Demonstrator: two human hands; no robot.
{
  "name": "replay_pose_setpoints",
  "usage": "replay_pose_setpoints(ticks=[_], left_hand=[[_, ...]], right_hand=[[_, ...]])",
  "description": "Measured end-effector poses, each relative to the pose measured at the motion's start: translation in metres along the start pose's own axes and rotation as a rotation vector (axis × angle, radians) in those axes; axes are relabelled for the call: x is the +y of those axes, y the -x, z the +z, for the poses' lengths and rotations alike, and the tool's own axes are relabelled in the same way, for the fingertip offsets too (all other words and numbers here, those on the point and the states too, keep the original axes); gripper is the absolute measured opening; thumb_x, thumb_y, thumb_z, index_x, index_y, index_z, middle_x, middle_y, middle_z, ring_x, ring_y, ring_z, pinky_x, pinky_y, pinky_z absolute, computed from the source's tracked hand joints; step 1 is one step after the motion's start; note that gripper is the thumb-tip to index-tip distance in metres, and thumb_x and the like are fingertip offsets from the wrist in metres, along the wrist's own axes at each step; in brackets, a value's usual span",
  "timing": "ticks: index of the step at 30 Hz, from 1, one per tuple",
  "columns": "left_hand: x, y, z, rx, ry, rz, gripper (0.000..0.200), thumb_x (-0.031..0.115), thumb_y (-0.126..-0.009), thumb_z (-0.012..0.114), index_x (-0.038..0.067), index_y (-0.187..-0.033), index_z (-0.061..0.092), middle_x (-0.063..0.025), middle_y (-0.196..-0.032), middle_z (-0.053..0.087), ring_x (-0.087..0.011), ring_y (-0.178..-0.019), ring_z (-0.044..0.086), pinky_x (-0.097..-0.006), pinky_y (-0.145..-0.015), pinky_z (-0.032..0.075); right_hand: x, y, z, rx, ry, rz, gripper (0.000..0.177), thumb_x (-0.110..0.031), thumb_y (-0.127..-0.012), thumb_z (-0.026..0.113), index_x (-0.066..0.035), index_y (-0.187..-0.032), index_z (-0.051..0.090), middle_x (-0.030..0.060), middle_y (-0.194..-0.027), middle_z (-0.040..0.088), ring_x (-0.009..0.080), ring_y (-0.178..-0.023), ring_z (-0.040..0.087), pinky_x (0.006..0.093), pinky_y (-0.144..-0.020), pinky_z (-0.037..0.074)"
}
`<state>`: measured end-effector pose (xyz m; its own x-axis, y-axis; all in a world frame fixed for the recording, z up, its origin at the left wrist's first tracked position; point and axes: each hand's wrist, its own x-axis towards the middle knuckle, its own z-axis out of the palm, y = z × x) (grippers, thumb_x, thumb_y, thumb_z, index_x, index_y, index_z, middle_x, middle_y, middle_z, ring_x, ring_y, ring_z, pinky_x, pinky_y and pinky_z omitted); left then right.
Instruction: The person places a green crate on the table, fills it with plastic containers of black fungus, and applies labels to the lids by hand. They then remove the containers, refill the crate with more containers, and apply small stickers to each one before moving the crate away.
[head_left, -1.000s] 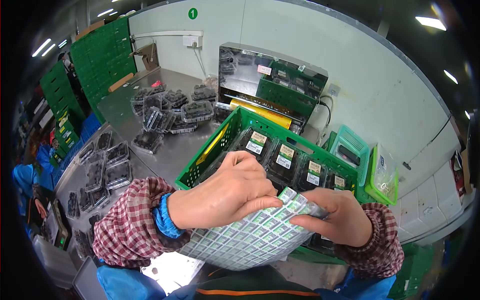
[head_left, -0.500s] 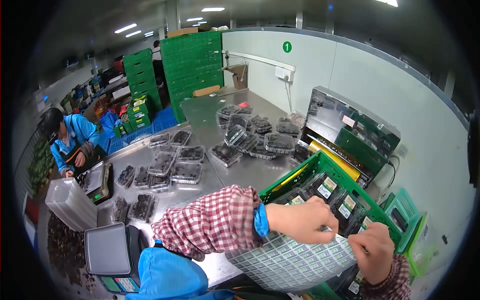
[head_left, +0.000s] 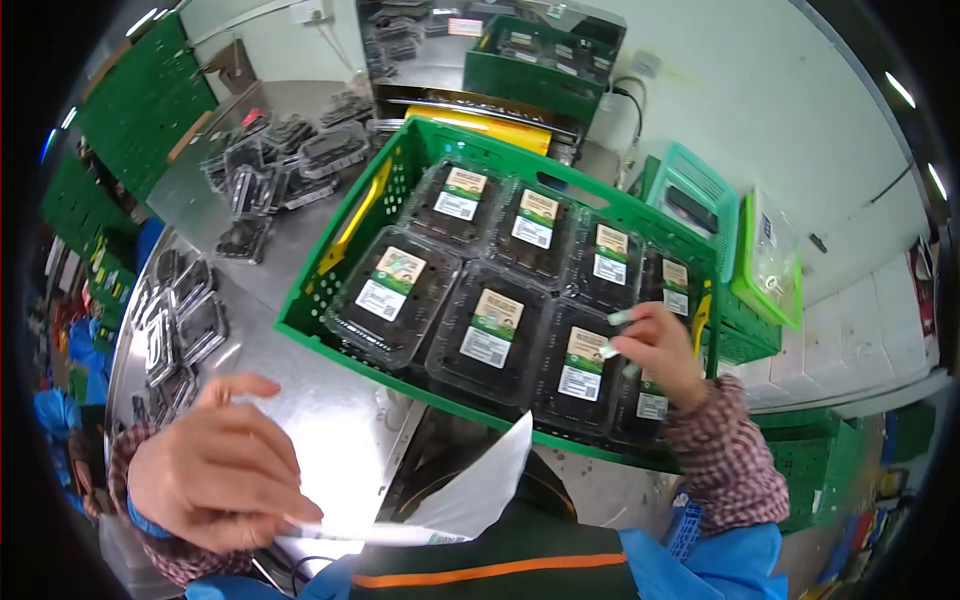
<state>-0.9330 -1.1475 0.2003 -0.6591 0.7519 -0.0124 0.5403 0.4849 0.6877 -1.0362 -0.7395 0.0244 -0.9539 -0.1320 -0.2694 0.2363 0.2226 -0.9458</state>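
My left hand (head_left: pixel 218 472) is low at the left, pinching the white label sheet (head_left: pixel 470 495), which I see edge-on and bent upward. Over the right end of the green crate (head_left: pixel 345 235), my right hand (head_left: pixel 661 345) holds a small label in its fingertips, just above a clear berry box. Several clear clamshell boxes of dark berries (head_left: pixel 493 332) fill the crate in two rows, each with a green and white label on its lid.
The crate rests on a steel table (head_left: pixel 300 400). More unlabelled berry boxes (head_left: pixel 290 160) lie at the back left and along the left edge (head_left: pixel 175 330). A wrapping machine (head_left: pixel 490 50) stands behind the crate. Small green baskets (head_left: pixel 765 265) sit at the right.
The view swung back down onto the crate. My right hand left the sheet with a label and moved to the crate's right end. My left hand dropped low with the sheet.
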Motion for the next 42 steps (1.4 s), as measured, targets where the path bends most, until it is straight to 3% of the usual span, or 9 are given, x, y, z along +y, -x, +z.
replay_pose_setpoints(ticks=[6,11,16,18,26,28,31,34,42], left_hand=[[0.0,-0.024,0.005,-0.041,0.048,0.076,0.019,0.022,-0.069,0.078,0.016,-0.086,0.072,0.0052,-0.073,0.063,-0.0119,-0.076,0.059,-0.0404,-0.096,0.026],[-0.003,-0.043,0.015,0.081,0.005,0.051,0.02,0.019,-0.068,0.078,0.013,-0.085,0.071,0.0035,-0.072,0.062,-0.0129,-0.075,0.059,-0.0412,-0.096,0.026],[-0.007,-0.065,0.017,0.124,-0.019,0.063,0.024,0.015,-0.069,0.075,0.009,-0.092,0.07,0.0022,-0.068,0.059,-0.0131,-0.07,0.058,-0.0398,-0.095,0.029],[-0.012,-0.078,0.02,0.122,-0.003,0.088,0.027,0.017,-0.07,0.076,0.01,-0.095,0.07,0.0018,-0.067,0.057,-0.0131,-0.069,0.057,-0.0391,-0.093,0.031],[-0.014,-0.113,0.034,0.134,-0.104,0.007,0.016,0.016,-0.074,0.072,0.011,-0.087,0.064,0.0013,-0.078,0.061,-0.0161,-0.074,0.058,-0.0389,-0.092,0.037],[-0.025,-0.112,0.037,0.171,-0.116,-0.047,0.016,0.014,-0.075,0.071,0.01,-0.087,0.062,0.0012,-0.08,0.061,-0.0168,-0.077,0.059,-0.0388,-0.091,0.037],[-0.031,-0.116,0.04,0.244,-0.151,-0.092,0.015,0.009,-0.073,0.072,0.008,-0.085,0.064,-0.0002,-0.082,0.064,-0.0192,-0.078,0.06,-0.0421,-0.094,0.039],[-0.036,-0.116,0.041,0.296,-0.208,-0.095,0.012,0.012,-0.076,0.069,0.008,-0.086,0.064,-0.0009,-0.08,0.062,-0.0205,-0.077,0.058,-0.0424,-0.095,0.038],[-0.053,-0.103,0.049,0.412,-0.429,-0.034,0.009,0.018,-0.082,0.063,0.009,-0.082,0.062,-0.0035,-0.069,0.053,-0.0201,-0.072,0.054,-0.0375,-0.086,0.037]], right_hand=[[0.032,-0.014,0.01,0.3,0.775,-0.612,0.038,-0.012,-0.07,0.072,-0.003,-0.1,0.051,0.0074,-0.076,0.058,0.0157,-0.069,0.057,0.029,-0.063,0.045],[0.015,0.022,-0.079,0.079,0.509,0.169,0.024,-0.021,-0.071,0.071,0.0,-0.079,0.062,0.008,-0.067,0.061,0.0151,-0.068,0.058,0.0276,-0.062,0.046],[0.043,0.015,-0.081,0.003,0.955,0.257,0.038,-0.023,-0.068,0.074,0.0,-0.096,0.061,0.0094,-0.079,0.058,0.0186,-0.074,0.057,0.0346,-0.067,0.046],[0.033,0.002,-0.102,0.223,0.782,-0.175,0.049,-0.017,-0.065,0.076,-0.003,-0.107,0.055,0.0086,-0.087,0.055,0.0176,-0.08,0.055,0.0317,-0.067,0.046],[0.086,-0.15,-0.146,0.202,0.402,0.084,0.049,-0.004,-0.067,0.072,-0.003,-0.111,0.052,0.0065,-0.1,0.053,0.0153,-0.081,0.055,0.0274,-0.07,0.048],[0.048,-0.126,-0.121,0.568,1.19,-0.816,0.043,-0.004,-0.071,0.069,-0.002,-0.111,0.053,0.005,-0.093,0.057,0.0154,-0.08,0.058,0.0272,-0.071,0.049],[-0.07,-0.054,-0.022,-0.272,-0.18,-0.265,0.037,-0.002,-0.077,0.063,0.002,-0.112,0.052,0.0082,-0.097,0.059,0.0148,-0.094,0.056,0.0279,-0.081,0.047],[-0.106,-0.009,0.046,-0.699,0.191,-0.773,0.029,-0.011,-0.083,0.061,0.001,-0.108,0.056,0.0121,-0.094,0.064,0.0197,-0.086,0.062,0.0303,-0.075,0.05],[-0.108,0.001,0.081,-0.491,0.509,-0.844,0.021,-0.014,-0.078,0.065,-0.008,-0.097,0.06,0.0086,-0.087,0.061,0.0266,-0.074,0.061,0.0359,-0.066,0.048]])
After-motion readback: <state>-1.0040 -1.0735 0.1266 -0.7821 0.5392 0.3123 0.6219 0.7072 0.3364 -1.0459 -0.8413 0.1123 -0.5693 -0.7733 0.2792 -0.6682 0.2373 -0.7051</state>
